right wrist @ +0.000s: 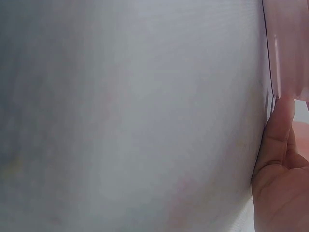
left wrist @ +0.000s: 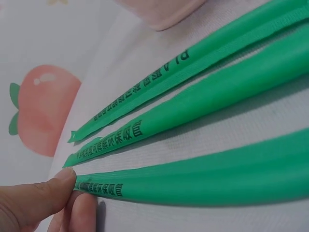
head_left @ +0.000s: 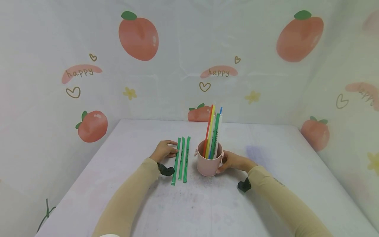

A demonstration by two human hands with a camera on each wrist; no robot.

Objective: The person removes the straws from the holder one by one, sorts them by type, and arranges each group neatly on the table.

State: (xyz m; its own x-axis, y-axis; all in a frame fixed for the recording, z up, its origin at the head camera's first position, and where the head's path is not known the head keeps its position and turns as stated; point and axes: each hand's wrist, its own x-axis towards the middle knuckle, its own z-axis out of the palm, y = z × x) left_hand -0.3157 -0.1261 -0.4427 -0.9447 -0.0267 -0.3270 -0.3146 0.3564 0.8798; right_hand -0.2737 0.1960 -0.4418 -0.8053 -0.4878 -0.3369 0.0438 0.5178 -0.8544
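Three green wrapped straws lie side by side on the table in the head view. My left hand [head_left: 164, 150] pinches the leftmost wrapped straw [head_left: 176, 164] near its far end. In the left wrist view, thumb and fingers meet at the tip of this straw, which has dark printing. Beside it lie the middle wrapped straw [head_left: 181, 159] and the right one [head_left: 186, 161]. A pink bucket [head_left: 206, 168] stands to their right, holding several upright straws [head_left: 215, 135] in red, yellow, blue, green and white. Against the bucket's right side, my right hand [head_left: 235, 161] grips it, thumb low at the base.
The white table [head_left: 189, 210] runs back to a hanging cloth [head_left: 174, 79] printed with peaches and "happy". Dark wrist straps [head_left: 244, 185] sit at both sleeves. A dark green cord [head_left: 46, 214] hangs by the table's left edge.
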